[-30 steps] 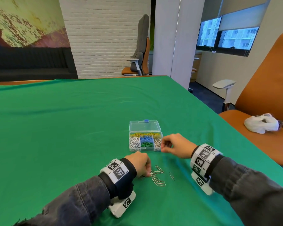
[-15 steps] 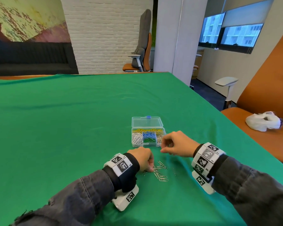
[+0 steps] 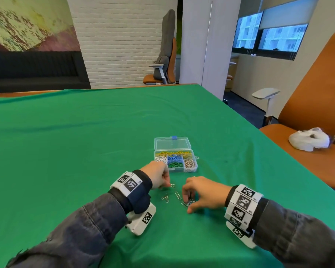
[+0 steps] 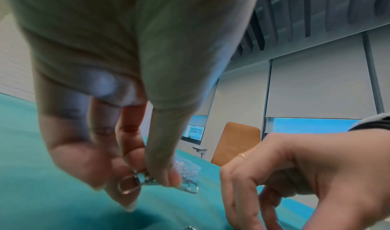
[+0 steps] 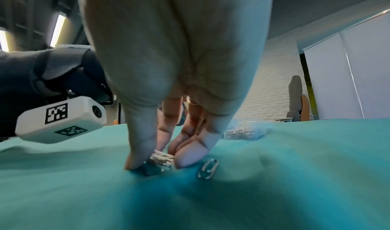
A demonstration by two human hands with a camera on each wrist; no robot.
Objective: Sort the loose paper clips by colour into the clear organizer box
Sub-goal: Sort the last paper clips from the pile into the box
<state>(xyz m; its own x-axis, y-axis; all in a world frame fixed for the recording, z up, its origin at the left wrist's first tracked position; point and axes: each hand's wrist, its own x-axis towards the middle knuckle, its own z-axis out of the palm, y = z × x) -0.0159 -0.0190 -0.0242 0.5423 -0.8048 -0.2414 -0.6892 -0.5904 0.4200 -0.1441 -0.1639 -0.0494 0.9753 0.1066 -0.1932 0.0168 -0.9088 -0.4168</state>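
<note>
Head view: left hand [image 3: 156, 176] pinches silver clips [image 4: 135, 182]; right hand [image 3: 202, 192] closes on a silver cluster [image 5: 161, 160] between its fingertips. Beyond them, the organizer box [image 3: 190, 168] is mostly filled; few loose clips [image 3: 171, 197] remain.

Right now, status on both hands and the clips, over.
Left hand pinching silver clips above the cloth. Right hand gathering a clip cluster on the green cloth. Organizer box open, reach unobstructed.
</note>
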